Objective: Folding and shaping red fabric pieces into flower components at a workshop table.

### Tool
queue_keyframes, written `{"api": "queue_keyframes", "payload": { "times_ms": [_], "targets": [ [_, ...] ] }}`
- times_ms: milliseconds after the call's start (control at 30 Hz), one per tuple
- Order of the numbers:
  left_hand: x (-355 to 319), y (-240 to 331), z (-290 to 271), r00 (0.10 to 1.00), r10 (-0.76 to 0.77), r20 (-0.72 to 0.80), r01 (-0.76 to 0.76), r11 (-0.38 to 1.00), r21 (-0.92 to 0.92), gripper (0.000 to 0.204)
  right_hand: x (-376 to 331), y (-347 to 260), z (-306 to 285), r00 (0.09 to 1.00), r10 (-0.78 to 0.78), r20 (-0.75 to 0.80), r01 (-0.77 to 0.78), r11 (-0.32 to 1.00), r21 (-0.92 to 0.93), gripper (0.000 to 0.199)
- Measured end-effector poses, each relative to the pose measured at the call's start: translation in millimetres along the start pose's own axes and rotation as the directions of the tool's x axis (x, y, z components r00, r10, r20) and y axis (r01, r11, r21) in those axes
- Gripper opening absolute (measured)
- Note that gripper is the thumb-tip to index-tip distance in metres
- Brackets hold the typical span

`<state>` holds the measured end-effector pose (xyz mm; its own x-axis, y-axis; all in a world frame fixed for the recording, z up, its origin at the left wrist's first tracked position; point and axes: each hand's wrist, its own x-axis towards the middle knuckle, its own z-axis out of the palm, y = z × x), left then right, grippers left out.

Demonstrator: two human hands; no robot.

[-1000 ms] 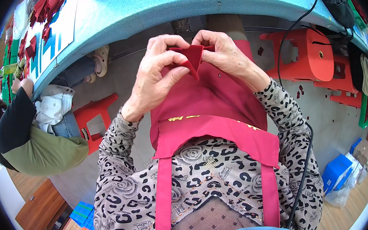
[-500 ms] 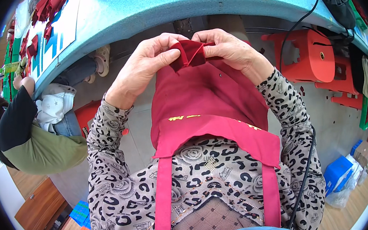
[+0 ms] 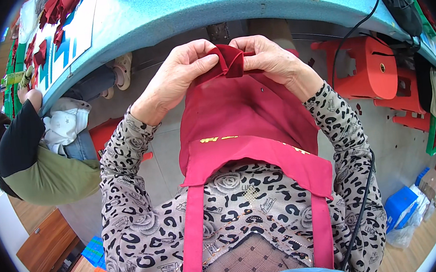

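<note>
Between my two hands is a folded piece of dark red velvety ribbon (image 3: pixel 233 62), held up just past the near edge of the blue table (image 3: pixel 191 10). My left hand (image 3: pixel 183 69) pinches its left end between thumb and fingers. With a like pinch, my right hand (image 3: pixel 268 61) grips the right end. In the middle the cloth folds over itself, leaving a small raised loop; the fingertips hide parts of the ends. Below it hangs the red apron (image 3: pixel 247 112) that I wear.
Several dark red velvety pieces (image 3: pixel 56 10) lie at the table's far left. A person (image 3: pixel 38 157) sits there. To the right are red stools (image 3: pixel 362 69), a dark pouch (image 3: pixel 401 12) with a black cable, and a blue bin (image 3: pixel 401 205) on the floor.
The ribbon's middle has been folded over further, and its open angular pocket now looks narrower. My left hand has shifted slightly right, closer to my right hand.
</note>
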<state>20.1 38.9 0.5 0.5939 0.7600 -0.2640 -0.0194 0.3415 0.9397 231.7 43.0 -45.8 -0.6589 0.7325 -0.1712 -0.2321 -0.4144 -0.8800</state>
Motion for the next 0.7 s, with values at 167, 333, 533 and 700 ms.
{"api": "queue_keyframes", "payload": {
  "times_ms": [167,333,533,700],
  "targets": [
    [-5,19,10,0.997,-0.065,-0.036,0.066,0.998,0.012,0.014,-1,-3,2,1.0,-0.005,0.006,0.005,1.0,0.023,0.019],
    [-5,23,5,0.998,-0.065,0.014,0.065,0.998,0.005,0.013,-2,-11,8,1.0,-0.03,0.0,0.03,0.999,0.038,0.022],
    [-2,29,9,0.997,-0.071,0.012,0.072,0.993,-0.088,0.012,-1,-15,9,0.998,-0.055,-0.025,0.057,0.994,0.089,0.023],
    [-1,23,10,0.996,-0.08,-0.049,0.074,0.991,-0.113,0.012,-3,-21,10,0.998,-0.054,-0.018,0.054,0.998,0.006,0.017]
  ]
}}
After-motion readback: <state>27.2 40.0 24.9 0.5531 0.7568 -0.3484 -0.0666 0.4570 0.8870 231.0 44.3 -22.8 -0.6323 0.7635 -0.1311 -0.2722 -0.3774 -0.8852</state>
